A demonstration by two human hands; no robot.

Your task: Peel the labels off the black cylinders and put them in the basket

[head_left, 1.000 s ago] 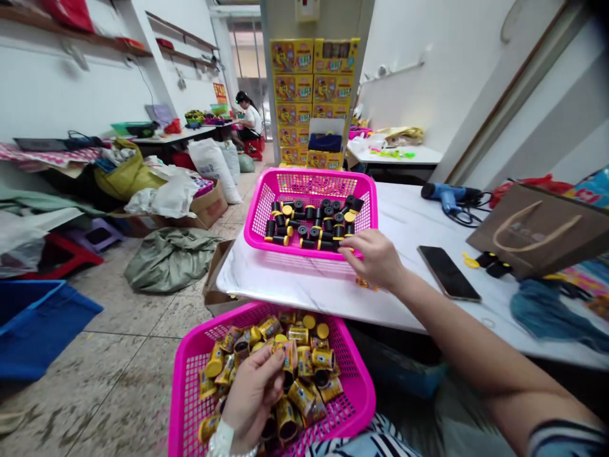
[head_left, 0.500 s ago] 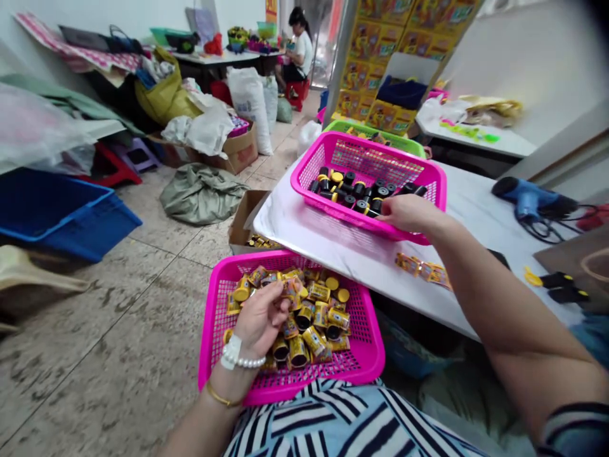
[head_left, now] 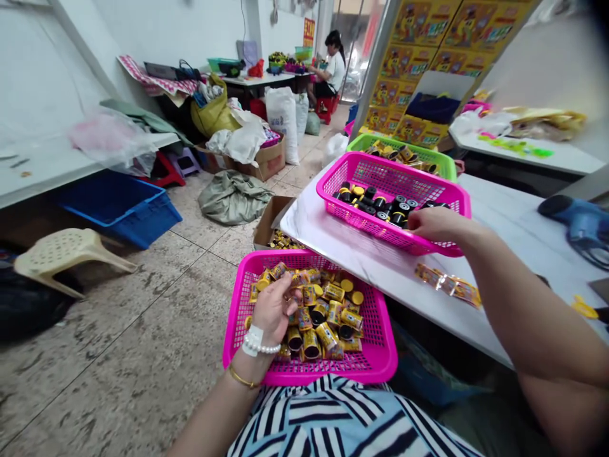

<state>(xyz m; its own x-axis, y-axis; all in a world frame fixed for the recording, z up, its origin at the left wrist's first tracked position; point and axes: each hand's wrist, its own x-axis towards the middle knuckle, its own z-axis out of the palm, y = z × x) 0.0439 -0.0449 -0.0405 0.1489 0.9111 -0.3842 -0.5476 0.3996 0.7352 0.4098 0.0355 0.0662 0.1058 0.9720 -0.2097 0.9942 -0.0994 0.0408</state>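
Observation:
A pink basket [head_left: 387, 349] at my lap holds many yellow-wrapped cylinders [head_left: 327, 335]. My left hand [head_left: 273, 308] is over its left part, fingers curled among the pieces; what they hold, if anything, is hard to make out. On the white table, a second pink basket [head_left: 342, 216] contains black cylinders [head_left: 379, 203], some with yellow caps. My right hand [head_left: 435, 225] reaches over its front rim, with fingertips down by the black pieces and partly hidden. A strip of printed wrappers [head_left: 448, 284] lies on the table beneath my right forearm.
A green basket [head_left: 447, 166] with yellow pieces stands behind the pink one. A blue heat gun [head_left: 578, 219] lies at the table's right. An open carton [head_left: 266, 225] is beside the table corner. Left are a cream stool [head_left: 71, 251] and blue bin [head_left: 137, 206]. A person [head_left: 333, 66] sits far back.
The view has swung left, so most things appear further right. Both hands remain at their baskets, with the right hand still among the black cylinders.

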